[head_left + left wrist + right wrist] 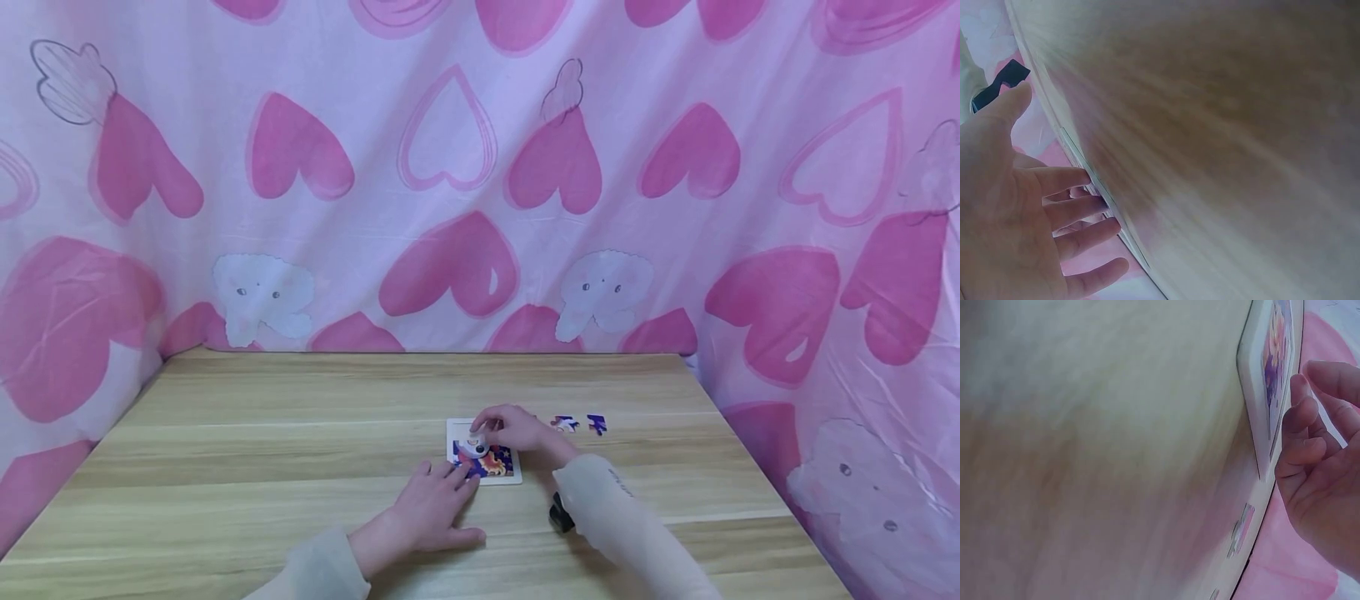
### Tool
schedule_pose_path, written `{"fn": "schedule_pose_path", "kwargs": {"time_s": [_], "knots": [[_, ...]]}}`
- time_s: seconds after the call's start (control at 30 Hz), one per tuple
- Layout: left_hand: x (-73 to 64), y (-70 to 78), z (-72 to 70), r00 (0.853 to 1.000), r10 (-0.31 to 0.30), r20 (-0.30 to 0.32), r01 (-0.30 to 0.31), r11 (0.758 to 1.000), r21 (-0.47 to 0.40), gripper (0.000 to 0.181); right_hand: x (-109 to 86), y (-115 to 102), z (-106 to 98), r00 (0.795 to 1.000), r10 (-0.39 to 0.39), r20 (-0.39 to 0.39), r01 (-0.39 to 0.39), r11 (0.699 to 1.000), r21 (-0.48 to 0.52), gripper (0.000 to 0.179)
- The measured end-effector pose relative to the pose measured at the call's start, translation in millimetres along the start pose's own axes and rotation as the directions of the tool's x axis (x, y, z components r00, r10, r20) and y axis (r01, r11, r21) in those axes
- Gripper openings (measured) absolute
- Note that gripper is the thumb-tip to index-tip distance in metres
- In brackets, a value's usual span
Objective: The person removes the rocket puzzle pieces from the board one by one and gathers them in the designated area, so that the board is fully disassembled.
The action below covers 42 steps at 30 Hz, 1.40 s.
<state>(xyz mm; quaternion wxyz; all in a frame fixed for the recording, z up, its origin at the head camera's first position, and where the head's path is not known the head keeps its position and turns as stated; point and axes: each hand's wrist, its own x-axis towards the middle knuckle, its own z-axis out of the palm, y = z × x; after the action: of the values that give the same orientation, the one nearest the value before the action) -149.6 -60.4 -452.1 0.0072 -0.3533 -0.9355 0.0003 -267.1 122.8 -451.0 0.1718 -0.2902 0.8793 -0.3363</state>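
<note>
Left hand [435, 508], lower centre of head view, open, palm down, fingers extended and spread, fingertips at the lower edge of a flat, near-square jigsaw puzzle with a white border and a dark blue and orange picture [497, 463]. Puzzle lies just below and right of frame centre. Right hand [516, 427] over the puzzle's upper right, fingers bent, fingertips above the picture's upper part by a white cartoon figure; cannot tell whether it pinches a piece. Right wrist view: bent fingers beside the puzzle, right side of frame. Two loose blue-and-white cardboard jigsaw pieces, one [565, 424] nearer the right hand, the other [597, 424] farther right, lie on the light wood-grain table [225, 450]. Small black object [560, 512] beside the pale right sleeve [622, 517], lower right of centre. Pink heart-print fabric curtain [375, 117] fills the upper frame.
</note>
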Motion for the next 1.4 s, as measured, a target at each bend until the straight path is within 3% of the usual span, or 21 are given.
{"fn": "schedule_pose_path", "kwargs": {"time_s": [0.47,1.4], "knots": [[0.8,-0.1,0.5,1.000,0.000,-0.004,0.000,1.000,0.007,0.079,7.1,-7,7,0.999,0.014,0.037,-0.012,0.999,-0.052,0.020],[2.0,-2.5,2.7,1.000,0.009,-0.015,-0.009,1.000,0.020,0.078,10.1,-11,4,0.984,0.106,0.144,-0.112,0.993,0.033,0.015]]}}
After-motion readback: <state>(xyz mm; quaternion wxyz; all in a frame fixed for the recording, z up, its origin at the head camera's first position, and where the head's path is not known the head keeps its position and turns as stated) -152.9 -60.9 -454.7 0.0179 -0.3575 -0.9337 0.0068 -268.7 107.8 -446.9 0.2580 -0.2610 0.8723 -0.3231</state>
